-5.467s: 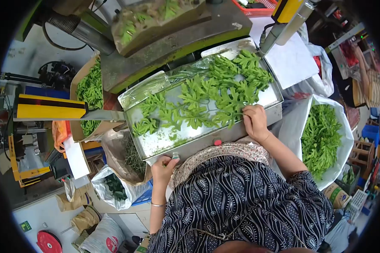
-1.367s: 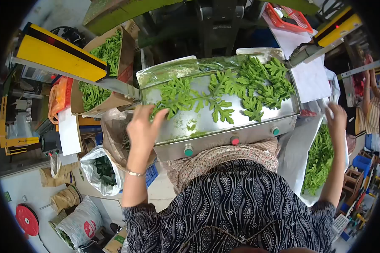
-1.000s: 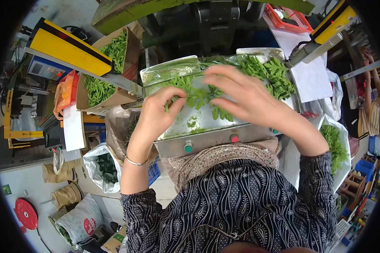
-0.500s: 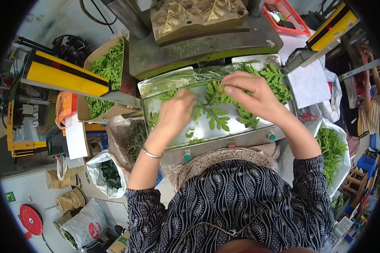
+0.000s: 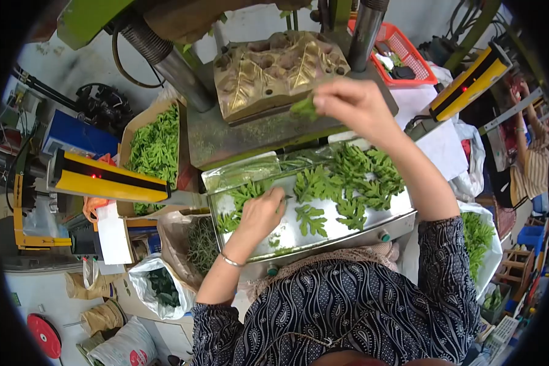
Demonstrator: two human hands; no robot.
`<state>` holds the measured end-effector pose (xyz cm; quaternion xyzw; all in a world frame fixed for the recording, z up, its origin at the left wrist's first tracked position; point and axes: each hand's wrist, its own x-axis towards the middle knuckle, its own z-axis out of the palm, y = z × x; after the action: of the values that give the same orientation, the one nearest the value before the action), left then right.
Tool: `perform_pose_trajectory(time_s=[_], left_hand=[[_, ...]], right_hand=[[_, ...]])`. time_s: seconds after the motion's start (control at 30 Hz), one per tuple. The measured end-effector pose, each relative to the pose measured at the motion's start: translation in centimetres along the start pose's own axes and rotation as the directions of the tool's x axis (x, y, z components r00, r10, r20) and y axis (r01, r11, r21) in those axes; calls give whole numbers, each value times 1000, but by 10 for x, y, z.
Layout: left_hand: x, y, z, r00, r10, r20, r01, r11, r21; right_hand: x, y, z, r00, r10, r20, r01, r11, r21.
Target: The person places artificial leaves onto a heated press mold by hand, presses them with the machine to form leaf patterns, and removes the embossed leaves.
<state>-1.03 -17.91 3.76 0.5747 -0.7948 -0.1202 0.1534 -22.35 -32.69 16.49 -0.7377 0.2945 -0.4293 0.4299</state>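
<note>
My right hand [image 5: 354,107] is raised in front of the brass leaf mould [image 5: 280,70], pinching a green leaf [image 5: 304,108] between thumb and fingertips. Over the left part of the metal tray [image 5: 265,244], my left hand [image 5: 262,212] is closed. A thin dark tip shows at its fingers, too small to name. Lobed green leaves [image 5: 363,174] are heaped at the tray's right side, and one single leaf [image 5: 311,220] lies flat near the front. More leaves [image 5: 244,194] lie behind and beside my left hand.
Yellow-and-black bars [image 5: 107,177] flank the press on both sides. A carton of green leaves [image 5: 155,143] stands left, a red basket [image 5: 405,55] back right. White sacks [image 5: 165,287] hold more foliage. Another person's striped top [image 5: 534,174] shows far right.
My right hand has risen from the tray toward the mould with a leaf in it. My left hand stays over the tray. The camera view has tilted up, showing more of the press.
</note>
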Motion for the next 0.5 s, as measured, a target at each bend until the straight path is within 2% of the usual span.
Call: perform_pose_trajectory(time_s=[0.03,0.1,0.17,0.2,0.27,0.33,0.5], left_hand=[[0,2,-6,1000,3,-6,-3,1000,2],[-1,8,-20,984,-126,-129,92,965,-247],[0,14,-33,938,-278,-208,145,858,-492],[0,16,-37,937,-278,-213,143,858,-493],[2,20,-44,903,-405,-143,193,679,-708],[6,22,-47,865,-500,-39,218,444,-869],[28,19,-45,868,-496,1,180,313,-933]], right_hand=[[14,6,-4,1000,-6,0,6,1000,-3],[43,23,-10,993,2,-116,-13,995,-94],[61,39,-10,973,4,-229,-46,983,-178],[66,47,-8,974,0,-227,-41,983,-180],[73,64,-4,952,-63,-300,-51,932,-358],[79,74,-2,922,-138,-362,-79,848,-524],[74,79,2,929,-177,-324,-90,743,-663]])
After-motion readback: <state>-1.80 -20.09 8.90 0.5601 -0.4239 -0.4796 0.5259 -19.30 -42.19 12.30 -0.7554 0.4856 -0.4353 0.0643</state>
